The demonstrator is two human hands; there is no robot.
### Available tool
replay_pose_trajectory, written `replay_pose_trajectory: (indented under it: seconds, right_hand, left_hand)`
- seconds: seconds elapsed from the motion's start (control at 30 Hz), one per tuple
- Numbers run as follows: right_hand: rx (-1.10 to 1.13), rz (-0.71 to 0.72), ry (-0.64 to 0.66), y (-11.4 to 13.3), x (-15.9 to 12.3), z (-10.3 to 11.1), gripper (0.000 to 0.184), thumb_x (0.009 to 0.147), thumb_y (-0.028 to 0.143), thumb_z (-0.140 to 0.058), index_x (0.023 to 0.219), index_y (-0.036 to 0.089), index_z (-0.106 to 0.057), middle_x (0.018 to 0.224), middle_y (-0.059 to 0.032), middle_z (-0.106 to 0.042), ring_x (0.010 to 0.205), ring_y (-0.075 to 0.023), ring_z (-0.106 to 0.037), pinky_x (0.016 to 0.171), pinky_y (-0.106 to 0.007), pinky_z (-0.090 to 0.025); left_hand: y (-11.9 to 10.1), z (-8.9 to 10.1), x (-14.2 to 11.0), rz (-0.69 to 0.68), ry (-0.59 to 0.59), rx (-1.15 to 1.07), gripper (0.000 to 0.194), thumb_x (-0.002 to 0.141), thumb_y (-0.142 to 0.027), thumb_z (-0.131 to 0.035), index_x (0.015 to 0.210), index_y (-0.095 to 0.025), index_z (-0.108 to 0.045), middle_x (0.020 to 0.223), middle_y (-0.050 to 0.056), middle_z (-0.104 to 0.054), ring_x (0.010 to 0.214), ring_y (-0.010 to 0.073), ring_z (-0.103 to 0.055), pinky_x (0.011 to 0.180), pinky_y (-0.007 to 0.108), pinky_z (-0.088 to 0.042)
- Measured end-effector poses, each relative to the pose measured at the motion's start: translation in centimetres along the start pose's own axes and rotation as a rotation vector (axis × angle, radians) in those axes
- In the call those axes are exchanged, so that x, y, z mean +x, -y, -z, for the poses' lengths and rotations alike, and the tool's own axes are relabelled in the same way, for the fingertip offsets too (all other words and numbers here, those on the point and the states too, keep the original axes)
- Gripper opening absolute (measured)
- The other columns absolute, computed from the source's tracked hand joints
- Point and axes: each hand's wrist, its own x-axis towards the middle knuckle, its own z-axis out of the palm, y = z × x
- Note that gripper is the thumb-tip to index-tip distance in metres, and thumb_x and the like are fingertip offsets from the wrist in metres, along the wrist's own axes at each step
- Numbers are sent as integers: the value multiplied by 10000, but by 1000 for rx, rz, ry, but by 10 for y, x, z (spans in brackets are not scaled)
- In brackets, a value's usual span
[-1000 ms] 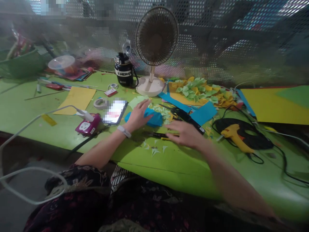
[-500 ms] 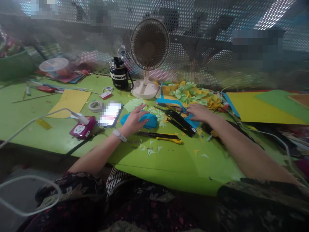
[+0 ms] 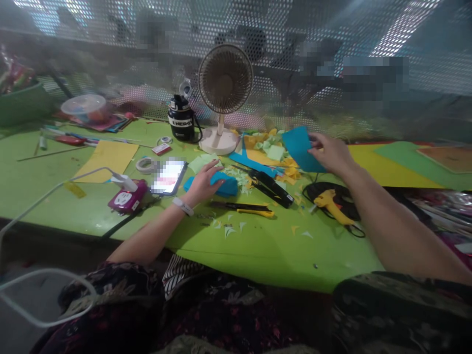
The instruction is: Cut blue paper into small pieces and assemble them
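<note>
My left hand lies with its fingers spread on a bundle of blue paper on the green table. My right hand is raised at the right and pinches the edge of a blue paper piece, which hangs over the heap of cut paper. Between the hands lie a long black tool, whose kind I cannot make out, and a craft knife with a yellow handle. Pale green scraps surround the bundle. A strip of blue paper lies behind the black tool.
A yellow glue gun sits below my right forearm. Left of my left hand are a phone, a tape roll and a purple power adapter with a white cable. Behind stand a fan and a black bottle.
My right hand has moved from near the craft knife to the far right, taken hold of the blue paper piece and lifted it. The left hand has stayed on the blue bundle.
</note>
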Motion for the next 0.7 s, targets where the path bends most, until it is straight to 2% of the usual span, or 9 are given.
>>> replay_pose_trajectory:
  seconds: [0.1, 0.2, 0.27, 0.4, 0.5, 0.57, 0.7]
  right_hand:
    - [267, -78, -197, 7, -7, -5, 496, 866, 233, -669, 1347, 139, -591, 1102, -141, -725, 906, -202, -649, 851, -327, -476]
    - [412, -147, -262, 12, -11, -13, 291, 837, 223, -702, 1101, 99, -701, 932, -125, -724, 772, -179, -605, 791, -336, -484]
    - [501, -198, -299, 13, -9, -16, 200, 822, 179, -694, 1009, 108, -702, 863, -103, -708, 734, -172, -585, 771, -349, -487]
    - [664, -258, -444, 14, 1, -16, 399, 803, 92, -664, 1198, 89, -603, 951, -106, -669, 784, -161, -587, 810, -357, -493]
    - [741, -265, -488, 21, 5, -18, 559, 792, 80, -670, 1323, 42, -498, 988, -120, -629, 837, -162, -591, 823, -351, -498]
    - [805, -255, -497, 29, 4, -21, 569, 771, 84, -694, 1304, 49, -499, 977, -112, -621, 833, -161, -592, 813, -345, -509]
    - [916, -137, -462, 51, -12, -26, 425, 764, 138, -716, 1160, 147, -560, 941, -88, -655, 809, -166, -616, 829, -362, -539]
  left_hand:
    - [-2, 0, 0, 14, 0, -44, 399, 880, -319, -645, 1256, -188, -632, 1440, 175, -564, 1323, 297, -562, 1107, 496, -461]
    - [-3, -1, 0, 26, 0, -77, 386, 878, -340, -648, 1232, -186, -642, 1409, 168, -591, 1291, 288, -587, 1102, 493, -462]
    - [-3, -2, 0, 35, -5, -88, 366, 877, -344, -653, 1210, -194, -650, 1398, 159, -603, 1269, 280, -603, 1096, 493, -465]
    - [-4, -1, 0, 57, -11, -109, 351, 877, -340, -654, 1195, -192, -658, 1383, 158, -616, 1263, 275, -606, 1090, 491, -464]
    - [-4, 0, -1, 96, 7, -158, 382, 872, -365, -661, 1206, -180, -660, 1382, 169, -615, 1282, 283, -590, 1105, 488, -447]
    - [-5, -1, 0, 150, 19, -231, 416, 860, -391, -674, 1214, -172, -660, 1369, 166, -625, 1270, 282, -596, 1105, 481, -445]
    - [-13, 0, 0, 337, 59, -499, 470, 821, -449, -721, 1171, -139, -676, 1241, 166, -699, 1145, 264, -664, 1034, 445, -501]
